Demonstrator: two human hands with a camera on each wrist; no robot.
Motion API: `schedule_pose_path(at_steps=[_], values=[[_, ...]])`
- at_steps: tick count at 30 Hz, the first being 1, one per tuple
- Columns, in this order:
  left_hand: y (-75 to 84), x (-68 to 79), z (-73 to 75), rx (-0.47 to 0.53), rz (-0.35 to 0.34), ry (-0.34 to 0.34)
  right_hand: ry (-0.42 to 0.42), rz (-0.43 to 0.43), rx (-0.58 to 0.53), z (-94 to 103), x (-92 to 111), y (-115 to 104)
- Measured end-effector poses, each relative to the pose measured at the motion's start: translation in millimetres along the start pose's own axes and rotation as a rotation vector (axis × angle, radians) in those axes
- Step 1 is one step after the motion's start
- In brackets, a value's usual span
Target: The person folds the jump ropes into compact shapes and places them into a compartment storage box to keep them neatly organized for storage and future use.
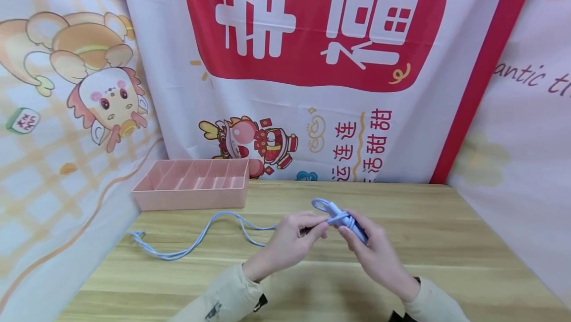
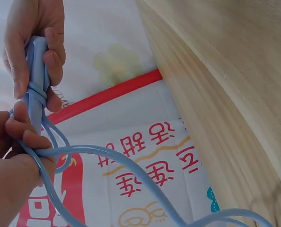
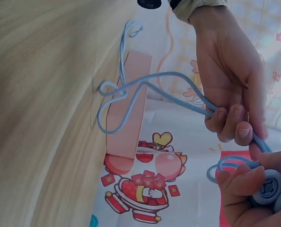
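- Head view: my right hand (image 1: 380, 257), at five o'clock from the centre, has its fingers curled round pale blue, rod-shaped, plastic-looking handles (image 1: 360, 233), which tilt with their far end towards eleven o'clock.
- My left hand (image 1: 291, 241), on the eight o'clock side of the handles, pinches a thin, smooth, light blue cord (image 1: 169, 256); turns of it wrap round the handles, and a small loop stands out beyond their far end.
- From my left hand the cord runs in waves over the light brown, wood-grained desk (image 1: 446, 242) towards nine o'clock.
- At ten o'clock from my hands, near the cord, a long pink, open-topped, plastic-looking box (image 1: 192, 200) with dividers stands on the desk; at twelve o'clock hangs a red-and-white fabric banner (image 1: 419, 114).
- Left wrist view: my right hand grips the handles at ten o'clock, my left fingers are bent on the cord at eight, and the wrapped turns lie between them. One strand sweeps out towards four o'clock, another drops towards five.
- Right wrist view: my left fingers curl over the cord at two to three o'clock; my right fingers hold the handles, round ends showing, at four.
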State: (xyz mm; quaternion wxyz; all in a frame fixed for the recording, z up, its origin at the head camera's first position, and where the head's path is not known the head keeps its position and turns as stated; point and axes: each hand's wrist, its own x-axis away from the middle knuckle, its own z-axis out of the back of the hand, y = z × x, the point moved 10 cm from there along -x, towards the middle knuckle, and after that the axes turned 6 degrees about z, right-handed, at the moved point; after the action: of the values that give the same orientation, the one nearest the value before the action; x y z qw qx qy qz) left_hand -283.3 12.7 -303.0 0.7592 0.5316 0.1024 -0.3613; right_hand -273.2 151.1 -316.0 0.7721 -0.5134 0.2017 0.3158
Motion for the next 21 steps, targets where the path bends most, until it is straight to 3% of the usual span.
schedule_pose_path(at_steps=[4,11,14,16,21], values=[[-9.5,1.4,-5.5,0.101,0.099,-0.028,-0.006,-0.051,-0.066,-1.7,6,7],[-39.8,2.6,-12.0,0.305,0.341,-0.116,-0.053,-0.004,-0.121,-4.1,2,3],[-47.6,2.1,-13.3,0.401,0.419,-0.137,-0.063,-0.051,-0.147,-4.1,1,7],[-50.6,2.6,-13.7,0.430,0.448,-0.144,-0.071,-0.097,-0.165,-5.3,2,11],[-46.7,2.5,-15.6,0.458,0.426,-0.166,-0.081,-0.153,-0.218,-8.4,2,15]])
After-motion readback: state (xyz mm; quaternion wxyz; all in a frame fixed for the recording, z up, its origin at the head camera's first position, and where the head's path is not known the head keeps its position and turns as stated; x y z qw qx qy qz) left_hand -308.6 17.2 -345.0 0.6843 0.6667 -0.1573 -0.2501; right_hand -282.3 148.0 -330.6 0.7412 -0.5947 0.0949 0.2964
